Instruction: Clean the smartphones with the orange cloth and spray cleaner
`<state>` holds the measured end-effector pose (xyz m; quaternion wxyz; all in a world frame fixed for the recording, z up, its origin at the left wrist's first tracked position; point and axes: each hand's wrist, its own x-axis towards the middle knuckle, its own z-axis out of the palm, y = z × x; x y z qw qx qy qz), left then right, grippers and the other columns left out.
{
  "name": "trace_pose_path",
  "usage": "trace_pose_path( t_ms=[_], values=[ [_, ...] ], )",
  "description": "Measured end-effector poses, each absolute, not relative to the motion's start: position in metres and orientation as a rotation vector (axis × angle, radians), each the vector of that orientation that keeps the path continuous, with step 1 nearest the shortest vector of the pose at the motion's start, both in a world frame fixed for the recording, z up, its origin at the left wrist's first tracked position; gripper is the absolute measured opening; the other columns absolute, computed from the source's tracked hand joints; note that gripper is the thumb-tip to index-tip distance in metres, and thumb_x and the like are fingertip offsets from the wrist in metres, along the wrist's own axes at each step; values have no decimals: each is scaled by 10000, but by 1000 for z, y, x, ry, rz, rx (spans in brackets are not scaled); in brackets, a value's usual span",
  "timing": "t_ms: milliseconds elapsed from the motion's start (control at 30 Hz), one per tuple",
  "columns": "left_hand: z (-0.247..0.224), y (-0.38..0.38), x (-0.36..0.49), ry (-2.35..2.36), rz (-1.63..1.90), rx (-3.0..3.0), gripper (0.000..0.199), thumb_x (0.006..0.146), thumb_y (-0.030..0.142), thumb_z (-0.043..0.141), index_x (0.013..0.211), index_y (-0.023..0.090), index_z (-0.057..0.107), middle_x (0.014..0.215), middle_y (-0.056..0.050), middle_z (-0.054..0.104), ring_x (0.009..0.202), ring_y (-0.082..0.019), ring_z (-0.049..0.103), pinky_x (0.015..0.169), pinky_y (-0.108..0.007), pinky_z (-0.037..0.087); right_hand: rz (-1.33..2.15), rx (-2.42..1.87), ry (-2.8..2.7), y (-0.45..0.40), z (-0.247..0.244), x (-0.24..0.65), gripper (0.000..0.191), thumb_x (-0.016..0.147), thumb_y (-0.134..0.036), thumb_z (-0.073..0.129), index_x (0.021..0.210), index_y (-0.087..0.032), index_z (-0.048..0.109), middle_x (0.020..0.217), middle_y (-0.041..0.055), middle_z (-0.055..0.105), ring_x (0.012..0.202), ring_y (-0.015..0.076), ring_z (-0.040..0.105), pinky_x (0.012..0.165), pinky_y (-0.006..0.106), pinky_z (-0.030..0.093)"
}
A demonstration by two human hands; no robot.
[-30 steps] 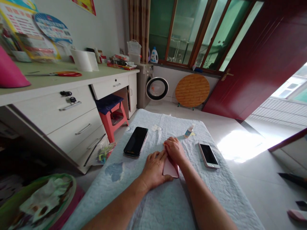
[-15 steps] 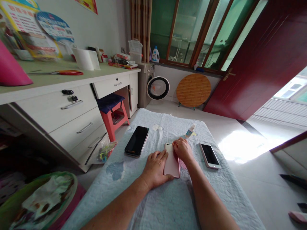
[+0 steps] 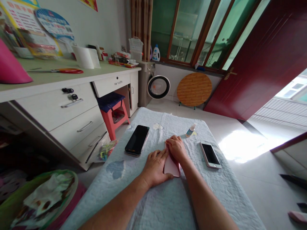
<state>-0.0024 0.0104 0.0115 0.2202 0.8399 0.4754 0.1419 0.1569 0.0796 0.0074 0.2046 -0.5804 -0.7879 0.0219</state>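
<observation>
A pink phone (image 3: 171,168) lies back side up on the cloth, its upper part hidden under my right hand. My left hand (image 3: 155,166) grips it from the left, fingertips along the side and thumb at the bottom edge. Curled fingers of my right hand (image 3: 176,147) press on the phone's top end; whatever they hold is hidden. To the left lies a black-screened phone (image 3: 137,140). A white phone (image 3: 210,155) rests on the right, screen up. A small spray bottle (image 3: 190,130) stands just beyond my right hand.
A pale blue quilted cloth (image 3: 134,179) covers the table. Left stand a desk (image 3: 72,105) with drawers, a red stool (image 3: 115,115) and a waste bin (image 3: 74,191). Farther back are a washing machine with its door (image 3: 158,87) open and a round wooden tabletop (image 3: 194,89).
My right hand has slid left across the top of the pink phone, covering its camera corner. My left hand keeps its place. The view has shifted slightly.
</observation>
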Motion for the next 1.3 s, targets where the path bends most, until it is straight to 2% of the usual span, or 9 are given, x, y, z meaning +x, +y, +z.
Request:
trace_pose_path(
  t_ms=[167,400,533,800,1133,1300],
  values=[
    [12,10,-3,1313,409,2332,950,630,599,707,1426,230,344,1492,-54,380,1259,-327,375,1070,-457,273,127,-1610,-2185,78,10,161,240,907,-184,503,868,-213,737,878,44,621,858,165,509,833,256,374],
    [18,9,-3,1317,481,2321,917,605,583,737,1370,199,408,1390,-84,479,1194,-317,444,1045,-449,321,291,-1509,-2282,70,14,160,221,887,-172,520,871,-216,736,888,32,601,863,149,520,825,236,384],
    [15,9,-3,1319,488,2333,917,606,595,732,1364,191,412,1383,-90,485,1201,-320,441,1049,-451,317,179,-1565,-2277,73,13,156,230,913,-215,501,914,-222,730,935,47,595,914,167,496,839,246,373],
    [9,10,-2,1335,474,2365,870,631,630,694,1350,221,424,1395,-82,477,1214,-315,435,1053,-444,309,53,-1783,-2263,79,13,148,263,941,-260,441,977,-222,698,969,67,600,900,197,476,830,280,350],
    [14,7,-1,1378,493,2385,754,631,616,698,1242,209,526,1322,-83,538,1174,-308,473,1037,-444,332,75,-1937,-2229,83,16,166,256,915,-218,432,943,-192,686,972,84,612,925,194,504,853,285,319],
    [15,6,-1,1382,502,2382,741,632,597,706,1240,216,525,1328,-85,539,1194,-313,465,1035,-446,335,73,-1979,-2180,82,12,179,246,907,-227,445,915,-188,688,939,77,624,929,185,525,848,276,322]
  ],
)
